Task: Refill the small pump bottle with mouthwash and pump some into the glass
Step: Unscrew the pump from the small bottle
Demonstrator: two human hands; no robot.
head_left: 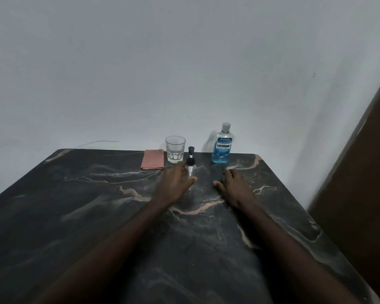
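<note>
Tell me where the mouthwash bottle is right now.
Head view: the mouthwash bottle stands upright at the far edge of the table, right of the glass and small pump bottle, just beyond the right hand.

We are seeing the tabletop (97, 216) showing a smooth, dark marble-pattern surface with tan and white veins and a dull sheen. The glass (175, 150) is looking clear and glossy, with a faceted lower wall. The small pump bottle (190, 163) is showing a clear plastic body and a black plastic pump head. The mouthwash bottle (222, 145) is appearing as smooth clear plastic with a glossy printed label and a ribbed pale cap. The folded cloth (152, 159) is looking like soft, matt pink fabric. The wall (184, 62) is showing flat, matt pale paint.
</note>
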